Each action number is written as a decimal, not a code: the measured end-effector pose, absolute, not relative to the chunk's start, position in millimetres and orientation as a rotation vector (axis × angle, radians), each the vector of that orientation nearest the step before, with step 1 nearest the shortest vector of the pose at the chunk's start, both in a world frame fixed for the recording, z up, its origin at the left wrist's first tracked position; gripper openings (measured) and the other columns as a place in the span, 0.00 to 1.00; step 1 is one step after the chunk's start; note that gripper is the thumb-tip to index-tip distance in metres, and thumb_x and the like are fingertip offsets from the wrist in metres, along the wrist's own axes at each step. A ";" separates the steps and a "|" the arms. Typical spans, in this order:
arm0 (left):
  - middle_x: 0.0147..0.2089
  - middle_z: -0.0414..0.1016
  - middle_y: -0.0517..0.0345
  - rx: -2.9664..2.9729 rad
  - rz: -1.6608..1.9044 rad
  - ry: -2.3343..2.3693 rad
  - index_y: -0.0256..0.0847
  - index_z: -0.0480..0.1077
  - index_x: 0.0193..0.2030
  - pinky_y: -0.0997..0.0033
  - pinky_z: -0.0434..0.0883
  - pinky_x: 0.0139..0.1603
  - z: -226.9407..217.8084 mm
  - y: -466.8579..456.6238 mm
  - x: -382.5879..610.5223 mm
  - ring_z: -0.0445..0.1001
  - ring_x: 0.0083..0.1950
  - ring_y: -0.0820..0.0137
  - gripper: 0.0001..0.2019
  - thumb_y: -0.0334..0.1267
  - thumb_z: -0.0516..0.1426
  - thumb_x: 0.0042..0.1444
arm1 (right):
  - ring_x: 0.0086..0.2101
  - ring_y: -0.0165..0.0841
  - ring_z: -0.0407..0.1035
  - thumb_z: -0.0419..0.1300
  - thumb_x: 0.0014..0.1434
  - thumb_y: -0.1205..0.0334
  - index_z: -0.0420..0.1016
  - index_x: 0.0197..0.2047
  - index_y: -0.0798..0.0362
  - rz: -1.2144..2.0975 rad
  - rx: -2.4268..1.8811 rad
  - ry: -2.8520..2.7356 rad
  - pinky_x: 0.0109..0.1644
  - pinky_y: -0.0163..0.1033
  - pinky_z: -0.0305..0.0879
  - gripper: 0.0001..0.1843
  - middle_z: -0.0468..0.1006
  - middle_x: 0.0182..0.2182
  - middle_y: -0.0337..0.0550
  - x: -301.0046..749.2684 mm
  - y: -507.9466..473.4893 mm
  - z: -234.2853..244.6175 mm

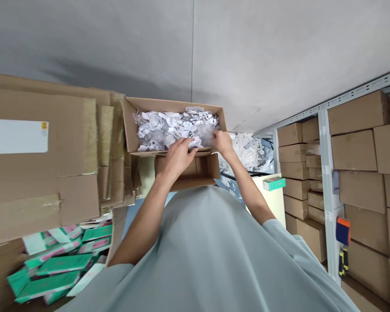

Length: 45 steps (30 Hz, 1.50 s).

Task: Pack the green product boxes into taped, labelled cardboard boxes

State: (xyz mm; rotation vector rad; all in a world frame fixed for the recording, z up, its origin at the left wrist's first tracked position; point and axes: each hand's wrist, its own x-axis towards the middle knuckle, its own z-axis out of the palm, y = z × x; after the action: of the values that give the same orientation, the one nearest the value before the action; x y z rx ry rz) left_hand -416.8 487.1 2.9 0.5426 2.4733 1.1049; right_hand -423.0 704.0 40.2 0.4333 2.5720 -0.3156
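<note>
An open cardboard box (175, 105) stands against the wall, filled with crumpled white paper slips (173, 121) and clear plastic bags (205, 132). My left hand (178, 157) reaches over its near edge, fingers stretched towards the slips and thumb apart; it holds nothing that I can see. At the right end of the box, my right hand (222, 141) has its fingers curled in beside a clear bag. Whether they pinch the bag's plastic is hidden. Below my hands sits a second, smaller open cardboard box (206, 167), its inside partly covered by my left forearm.
Flattened cardboard (74, 160) is stacked on the left, above a heap of green and white small boxes (65, 264). To the right lie a pile of white slips in plastic (248, 149) and a green box (274, 183). Metal shelving (328, 160) holds many cartons (354, 151).
</note>
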 end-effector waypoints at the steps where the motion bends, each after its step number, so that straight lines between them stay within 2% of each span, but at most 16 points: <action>1: 0.67 0.80 0.41 0.536 1.131 2.471 0.40 0.77 0.68 0.52 0.70 0.74 4.5 485.8 -417.8 0.77 0.69 0.47 0.21 0.39 0.59 0.71 | 0.56 0.47 0.83 0.57 0.76 0.68 0.87 0.57 0.51 -0.336 0.430 2.600 0.61 0.44 0.73 0.17 0.89 0.56 0.55 -420.1 705.4 42.9; 5: 0.72 0.76 0.42 0.570 1.179 2.463 0.40 0.73 0.74 0.52 0.68 0.78 0.6 496.2 -435.6 0.74 0.74 0.49 0.26 0.39 0.57 0.72 | 0.53 0.44 0.83 0.57 0.76 0.66 0.87 0.54 0.49 -0.364 0.406 2.608 0.58 0.41 0.72 0.15 0.90 0.55 0.51 -413.7 704.4 46.8; 8: 0.82 0.66 0.43 0.767 1.078 2.416 0.42 0.70 0.79 0.47 0.62 0.83 -19.1 518.1 -460.5 0.64 0.82 0.46 0.34 0.34 0.61 0.66 | 0.54 0.44 0.83 0.57 0.77 0.64 0.86 0.53 0.48 -0.374 0.357 2.620 0.56 0.40 0.72 0.15 0.89 0.57 0.49 -412.4 698.6 45.3; 10: 0.87 0.58 0.46 0.880 0.960 2.345 0.44 0.70 0.80 0.44 0.60 0.84 -36.4 532.5 -476.3 0.57 0.86 0.42 0.38 0.33 0.65 0.61 | 0.55 0.45 0.83 0.56 0.78 0.63 0.85 0.54 0.48 -0.388 0.348 2.643 0.56 0.41 0.73 0.14 0.88 0.58 0.49 -411.7 695.7 45.4; 13: 0.89 0.54 0.49 0.900 0.860 2.311 0.48 0.74 0.77 0.45 0.63 0.83 -57.1 543.0 -491.9 0.58 0.85 0.41 0.38 0.34 0.68 0.58 | 0.54 0.46 0.83 0.56 0.78 0.62 0.84 0.55 0.49 -0.400 0.395 2.659 0.56 0.42 0.73 0.14 0.88 0.57 0.51 -410.5 697.3 49.9; 19: 0.88 0.58 0.50 0.926 0.810 2.340 0.50 0.74 0.78 0.45 0.63 0.83 -63.8 529.9 -499.7 0.60 0.86 0.44 0.38 0.29 0.63 0.60 | 0.53 0.47 0.83 0.57 0.77 0.64 0.84 0.55 0.52 -0.443 0.509 2.666 0.57 0.43 0.72 0.13 0.89 0.53 0.52 -404.4 714.0 62.4; 24: 0.88 0.58 0.51 0.894 0.829 2.350 0.52 0.75 0.77 0.47 0.65 0.83 -61.1 525.3 -498.0 0.60 0.86 0.45 0.37 0.32 0.66 0.60 | 0.52 0.46 0.84 0.58 0.78 0.62 0.84 0.56 0.49 -0.457 0.571 2.665 0.55 0.41 0.72 0.13 0.90 0.50 0.50 -398.0 716.3 60.2; 28: 0.89 0.56 0.50 0.892 0.872 2.357 0.49 0.74 0.78 0.48 0.65 0.83 -55.1 521.6 -491.8 0.62 0.85 0.45 0.37 0.31 0.64 0.61 | 0.53 0.47 0.83 0.57 0.78 0.63 0.84 0.57 0.48 -0.438 0.593 2.628 0.57 0.42 0.73 0.14 0.89 0.53 0.52 -396.5 715.9 56.5; 31: 0.88 0.57 0.48 0.859 0.984 2.371 0.46 0.73 0.78 0.52 0.67 0.82 -48.8 515.4 -486.8 0.69 0.82 0.48 0.35 0.33 0.63 0.64 | 0.59 0.49 0.79 0.59 0.74 0.67 0.82 0.64 0.53 -0.440 0.546 2.672 0.63 0.46 0.73 0.19 0.84 0.61 0.56 -399.2 712.7 56.9; 34: 0.83 0.67 0.48 0.792 1.049 2.374 0.45 0.78 0.73 0.53 0.71 0.79 -45.4 511.5 -485.3 0.76 0.76 0.50 0.29 0.35 0.62 0.66 | 0.68 0.51 0.70 0.59 0.69 0.72 0.75 0.73 0.59 -0.468 0.362 2.817 0.75 0.50 0.67 0.30 0.76 0.70 0.60 -410.4 701.8 56.6; 36: 0.80 0.73 0.49 0.748 1.057 2.385 0.45 0.82 0.68 0.54 0.72 0.78 -44.9 511.3 -486.0 0.78 0.74 0.51 0.25 0.34 0.61 0.65 | 0.70 0.51 0.67 0.58 0.69 0.73 0.73 0.75 0.59 -0.475 0.234 2.811 0.78 0.52 0.63 0.32 0.74 0.72 0.61 -423.1 691.5 53.3; 41: 0.69 0.82 0.44 0.713 1.050 2.401 0.43 0.85 0.58 0.54 0.75 0.72 -41.9 511.1 -484.8 0.81 0.68 0.50 0.19 0.32 0.59 0.64 | 0.70 0.53 0.69 0.61 0.70 0.73 0.68 0.79 0.53 -0.390 0.170 2.605 0.75 0.54 0.68 0.36 0.70 0.75 0.62 -455.1 674.2 35.0; 43: 0.63 0.84 0.45 0.686 1.047 2.406 0.43 0.84 0.55 0.54 0.76 0.71 -37.4 508.9 -483.1 0.83 0.64 0.51 0.17 0.32 0.58 0.64 | 0.71 0.53 0.70 0.62 0.71 0.70 0.70 0.78 0.53 -0.344 0.167 2.557 0.74 0.54 0.70 0.33 0.72 0.74 0.62 -461.0 674.7 28.4; 45: 0.62 0.84 0.45 0.617 1.063 2.454 0.43 0.83 0.57 0.55 0.76 0.70 -31.6 506.7 -483.5 0.83 0.62 0.52 0.17 0.32 0.57 0.67 | 0.70 0.53 0.71 0.62 0.73 0.66 0.73 0.75 0.54 -0.317 0.172 2.531 0.74 0.54 0.71 0.29 0.74 0.72 0.61 -462.6 677.8 24.5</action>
State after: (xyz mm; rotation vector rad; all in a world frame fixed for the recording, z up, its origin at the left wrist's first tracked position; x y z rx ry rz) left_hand -483.5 506.7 -31.6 0.6167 2.4539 1.0630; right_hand -462.6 677.8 24.5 0.1722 2.5305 -0.3165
